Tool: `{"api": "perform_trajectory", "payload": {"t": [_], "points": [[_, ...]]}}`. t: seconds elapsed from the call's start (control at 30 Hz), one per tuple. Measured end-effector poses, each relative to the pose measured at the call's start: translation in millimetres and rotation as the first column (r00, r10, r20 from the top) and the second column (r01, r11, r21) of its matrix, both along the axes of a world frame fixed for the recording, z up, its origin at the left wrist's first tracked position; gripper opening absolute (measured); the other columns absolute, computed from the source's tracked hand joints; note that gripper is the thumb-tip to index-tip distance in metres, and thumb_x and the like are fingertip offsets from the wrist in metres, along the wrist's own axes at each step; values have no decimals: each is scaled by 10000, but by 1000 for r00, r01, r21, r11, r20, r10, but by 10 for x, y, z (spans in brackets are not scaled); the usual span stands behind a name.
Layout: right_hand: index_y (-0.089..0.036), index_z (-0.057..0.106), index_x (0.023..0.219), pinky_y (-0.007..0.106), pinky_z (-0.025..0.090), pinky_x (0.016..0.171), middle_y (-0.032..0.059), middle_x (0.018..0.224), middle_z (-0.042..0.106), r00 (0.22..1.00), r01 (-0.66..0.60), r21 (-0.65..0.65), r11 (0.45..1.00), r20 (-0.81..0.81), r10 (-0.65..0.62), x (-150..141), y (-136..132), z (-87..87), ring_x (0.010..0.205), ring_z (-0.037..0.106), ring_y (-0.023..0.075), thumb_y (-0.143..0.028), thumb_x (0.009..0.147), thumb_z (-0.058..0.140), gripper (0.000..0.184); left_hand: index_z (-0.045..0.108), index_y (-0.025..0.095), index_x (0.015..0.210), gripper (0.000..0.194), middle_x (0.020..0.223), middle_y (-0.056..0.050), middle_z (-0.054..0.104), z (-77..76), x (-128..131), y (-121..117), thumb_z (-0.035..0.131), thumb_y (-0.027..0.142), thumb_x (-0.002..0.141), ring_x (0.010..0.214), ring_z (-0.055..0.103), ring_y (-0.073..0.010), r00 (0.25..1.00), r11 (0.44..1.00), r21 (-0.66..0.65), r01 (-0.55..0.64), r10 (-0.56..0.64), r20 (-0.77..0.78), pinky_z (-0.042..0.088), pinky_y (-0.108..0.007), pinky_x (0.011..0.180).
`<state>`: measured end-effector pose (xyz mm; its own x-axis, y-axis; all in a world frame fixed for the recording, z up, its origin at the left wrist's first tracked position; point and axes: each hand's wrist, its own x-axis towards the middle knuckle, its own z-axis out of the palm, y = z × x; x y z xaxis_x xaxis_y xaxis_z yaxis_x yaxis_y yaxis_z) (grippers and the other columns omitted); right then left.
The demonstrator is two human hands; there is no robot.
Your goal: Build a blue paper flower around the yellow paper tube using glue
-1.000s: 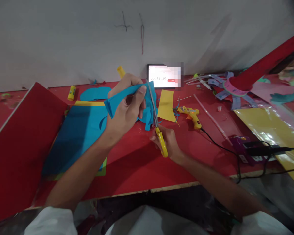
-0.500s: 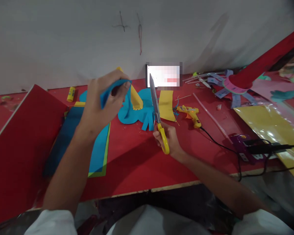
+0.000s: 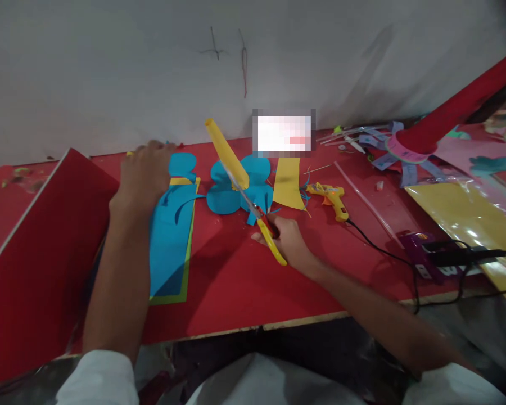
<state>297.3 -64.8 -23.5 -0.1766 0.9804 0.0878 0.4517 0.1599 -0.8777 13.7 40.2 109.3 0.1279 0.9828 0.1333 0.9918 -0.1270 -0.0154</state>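
Observation:
My right hand (image 3: 290,239) grips scissors (image 3: 270,242) with yellow handles and metal blades. The blades point up and left across the blue petal-shaped paper cutout (image 3: 223,201). Standing at that cutout is a rolled yellow paper cone (image 3: 225,152). My left hand (image 3: 145,171) reaches over the table's left side, back toward me; its fingertips are mostly hidden. Close to its fingers lies a blue paper piece with rounded lobes (image 3: 183,163). Blue sheets (image 3: 171,259) lie below it on a green-yellow sheet, with curved blue offcuts on top.
A yellow glue gun (image 3: 331,197) with a black cord lies right of a yellow paper piece (image 3: 287,183). A purple box (image 3: 417,256), a red cone (image 3: 459,107) and a yellow plastic-covered sheet (image 3: 459,214) are at right. A red board (image 3: 37,253) leans at left. A blurred screen (image 3: 284,133) stands behind.
My left hand has moved left and down from mid-air, and the curled blue paper it held is no longer visible in it. The scissors have tilted leftward. Curved blue offcuts now show on the sheets.

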Motion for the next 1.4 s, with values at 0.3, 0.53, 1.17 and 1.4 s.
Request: {"api": "perform_trajectory", "payload": {"t": [0.3,0.53,1.17,1.4], "points": [[-174,653,1194,292,471,695,120,1203,731,863,-258,87,962,468,189,-164,-100,-19,994,721,237,-357,966,727,302,743,210,1149,474,1058,-2,718,571,503,-602,430,-14,872,990,713,-179,939,754,657,-10,-219,266,566,-323,917],[-141,666,1216,324,540,752,140,1159,732,770,-437,52,898,538,343,-882,-61,242,972,731,246,-494,1017,656,406,738,177,1067,330,1018,-59,741,489,734,-733,482,-4,964,947,686,-194,884,729,661,175,-412,220,505,-327,853],[-232,686,934,303,467,685,38,803,720,987,139,422,896,10,-157,349,443,-102,682,624,170,-397,1041,467,294,605,202,1344,404,1148,-110,760,-1301,1120,-455,682,387,994,963,724,-282,840,935,-14,355,-313,443,434,-318,663],[-223,659,951,298,487,712,38,849,717,984,177,321,930,-94,-154,278,563,-161,734,646,170,-449,1029,513,280,616,242,1303,467,984,-15,758,-1386,1041,-281,678,104,861,759,656,-166,669,903,-84,420,-246,702,476,-288,697]]}}
